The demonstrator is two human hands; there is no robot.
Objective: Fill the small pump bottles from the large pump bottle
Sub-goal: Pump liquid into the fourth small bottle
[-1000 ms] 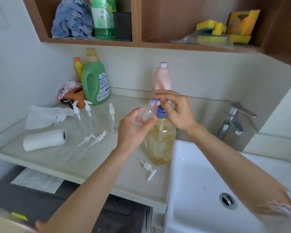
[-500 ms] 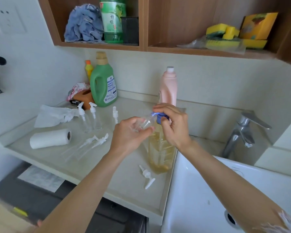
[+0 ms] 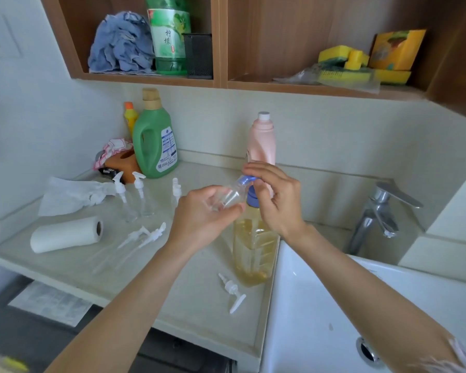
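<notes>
Pale stone counter (image 3: 205, 300) under a wooden shelf unit (image 3: 218, 76), white sink (image 3: 307, 305) set in at its right end; entries run left to right, placed by the hands.

1. Paper towel roll (image 3: 65, 234): lying on its side, well left of the left hand.
2. Standing small pump bottles (image 3: 135, 197): three clear ones, pumps fitted, upright, left of and beyond the left hand.
3. Lying small bottles (image 3: 135, 243): two, on their sides, just left of the left forearm.
4. Left hand (image 3: 202, 211): fingers and thumb curled around a clear small bottle (image 3: 230, 196), held tilted with its open neck up against the blue nozzle. Bottle looks empty or nearly so.
5. Loose white pump (image 3: 233, 292): on the counter below and between the two forearms; likely this bottle's top.
6. Large pump bottle (image 3: 253, 251): amber liquid, upright under both hands, at the counter's edge beside the sink.
7. Right hand (image 3: 276, 200): fingers bent over the blue pump head (image 3: 246, 180), touching it; a firm grip cannot be confirmed.

Risks, as judged: the narrow neck could slip off the nozzle on a press, sending liquid over the left fingers and counter. A hard, off-centre push may rock the large bottle towards the sink. Soapy fingers would loosen the hold on the smooth small bottle.
</notes>
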